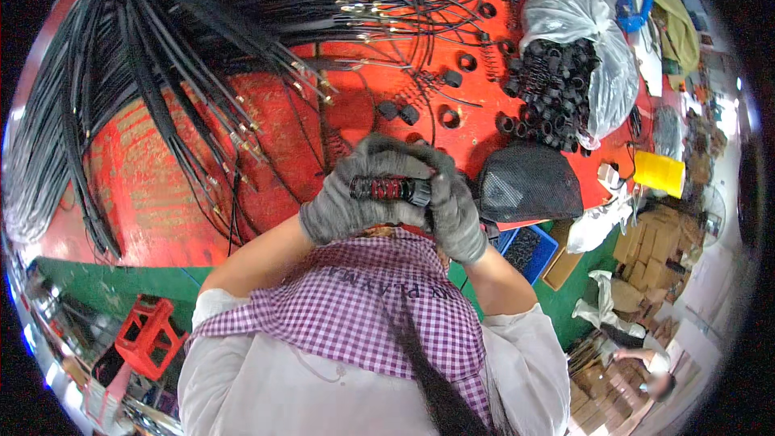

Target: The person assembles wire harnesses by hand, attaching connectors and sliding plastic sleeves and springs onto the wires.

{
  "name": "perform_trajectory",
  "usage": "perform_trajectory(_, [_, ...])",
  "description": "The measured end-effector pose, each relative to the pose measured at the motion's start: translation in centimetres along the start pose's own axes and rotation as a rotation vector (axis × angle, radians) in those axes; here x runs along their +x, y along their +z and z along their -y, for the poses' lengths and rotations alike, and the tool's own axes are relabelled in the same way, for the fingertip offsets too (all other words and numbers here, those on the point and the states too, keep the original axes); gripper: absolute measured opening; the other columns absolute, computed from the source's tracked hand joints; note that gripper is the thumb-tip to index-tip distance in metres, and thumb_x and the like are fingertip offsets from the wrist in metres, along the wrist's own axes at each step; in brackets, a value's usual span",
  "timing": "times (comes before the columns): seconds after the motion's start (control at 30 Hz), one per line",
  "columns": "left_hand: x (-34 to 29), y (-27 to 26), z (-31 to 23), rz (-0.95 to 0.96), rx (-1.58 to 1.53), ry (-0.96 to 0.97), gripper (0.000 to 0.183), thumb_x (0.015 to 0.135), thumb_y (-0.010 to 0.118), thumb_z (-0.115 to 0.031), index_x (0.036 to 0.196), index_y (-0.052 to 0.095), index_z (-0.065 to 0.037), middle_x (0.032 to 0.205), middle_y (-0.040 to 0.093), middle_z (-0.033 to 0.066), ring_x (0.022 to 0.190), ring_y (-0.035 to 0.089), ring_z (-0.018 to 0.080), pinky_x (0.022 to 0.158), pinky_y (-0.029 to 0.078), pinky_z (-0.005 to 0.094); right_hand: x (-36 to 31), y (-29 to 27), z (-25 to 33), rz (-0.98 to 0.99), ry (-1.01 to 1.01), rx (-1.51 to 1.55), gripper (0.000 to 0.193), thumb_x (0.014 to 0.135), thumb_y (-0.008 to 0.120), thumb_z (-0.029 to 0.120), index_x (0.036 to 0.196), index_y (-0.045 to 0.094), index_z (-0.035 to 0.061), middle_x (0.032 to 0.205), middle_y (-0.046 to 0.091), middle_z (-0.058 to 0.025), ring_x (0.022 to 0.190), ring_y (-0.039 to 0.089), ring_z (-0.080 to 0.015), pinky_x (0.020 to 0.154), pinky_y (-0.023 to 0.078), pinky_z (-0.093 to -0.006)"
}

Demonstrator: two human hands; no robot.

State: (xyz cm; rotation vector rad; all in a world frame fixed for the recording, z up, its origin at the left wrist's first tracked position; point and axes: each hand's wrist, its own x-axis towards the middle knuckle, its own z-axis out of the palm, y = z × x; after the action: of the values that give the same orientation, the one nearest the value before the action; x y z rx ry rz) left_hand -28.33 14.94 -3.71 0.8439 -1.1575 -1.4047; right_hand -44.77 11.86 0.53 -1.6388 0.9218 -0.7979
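Observation:
Both my hands wear grey knit gloves and meet above the near edge of the red table [266, 238]. A black coil spring [375, 188] with a black ribbed plastic cap [421, 193] at its right end lies sideways between them. My left hand [343, 198] is closed around the spring. My right hand [457, 208] has its fingers closed at the cap end; some fingertips are hidden. Beyond the hands, loose black rings [449, 117] and small black caps [408, 115] are scattered on the table, along with thin coil springs [416, 89].
Bundles of black cables [89, 105] with metal ends cover the table's far left. Black plastic rings [557, 85] spill from a clear bag [620, 73] at right. Nearer are a black mesh-like bundle [529, 186], a yellow box [659, 173] and a blue tray [550, 257]. Another person [646, 359] is at lower right.

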Motion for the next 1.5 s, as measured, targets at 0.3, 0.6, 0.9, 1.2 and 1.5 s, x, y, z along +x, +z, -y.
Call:
perform_trajectory(0.3, [-0.1,-0.5,-0.4,0.127,0.380,0.048,0.047,0.060,0.076,-0.021,0.101,0.060,-0.009,0.092,0.058,0.0068,0.081,0.055,0.0211,0.071,0.045,0.0326,0.1,-1.2,0.0,0.403,0.728,0.623,0.047,0.082,0.047,0.049,0.092,0.058,0.0041,0.066,0.057,-0.0057,0.053,0.052,-0.0138,0.049,0.039,-0.0253])
perform_trajectory(0.6, [0.6,1.6,2.3,-0.325,0.167,-0.068,0.021,0.084,0.054,-0.014,0.103,0.053,-0.004,0.084,0.057,0.0015,0.079,0.055,0.0142,0.071,0.044,0.0253,2.6,-3.2,-1.3,0.206,-0.235,-0.632,0.030,0.070,0.069,0.031,0.080,0.057,0.0051,0.070,0.059,-0.0097,0.059,0.058,-0.0208,0.055,0.046,-0.0315])
perform_trajectory(0.9, [10.8,-2.1,4.6,-0.118,1.517,-0.262,0.032,0.084,0.051,-0.035,0.093,0.045,-0.005,0.069,0.058,0.0094,0.063,0.059,0.0215,0.056,0.046,0.0370,15.3,-13.1,-12.6,-0.099,0.193,-1.228,0.039,0.081,0.053,0.033,0.111,0.053,0.0069,0.102,0.057,-0.0192,0.095,0.054,-0.0339,0.081,0.043,-0.0407])
perform_trajectory(1.2, [14.2,0.9,6.5,-0.208,1.917,-0.126,0.038,0.077,0.053,-0.035,0.108,0.053,-0.013,0.105,0.054,0.0050,0.099,0.049,0.0242,0.079,0.039,0.0451,17.7,-13.1,-11.2,0.122,0.346,-1.361,0.043,0.073,0.059,0.025,0.111,0.052,0.0047,0.103,0.058,-0.0190,0.096,0.056,-0.0325,0.083,0.044,-0.0403])
perform_trajectory(1.5, [18.0,2.4,6.8,0.248,1.570,-0.210,0.016,0.076,0.048,-0.025,0.085,0.059,-0.018,0.092,0.061,0.0031,0.089,0.053,0.0211,0.073,0.037,0.0426,5.7,-14.4,-3.5,-0.416,0.164,0.122,0.018,0.080,0.057,0.002,0.097,0.057,-0.0016,0.084,0.058,-0.0071,0.071,0.059,-0.0143,0.062,0.050,-0.0259])
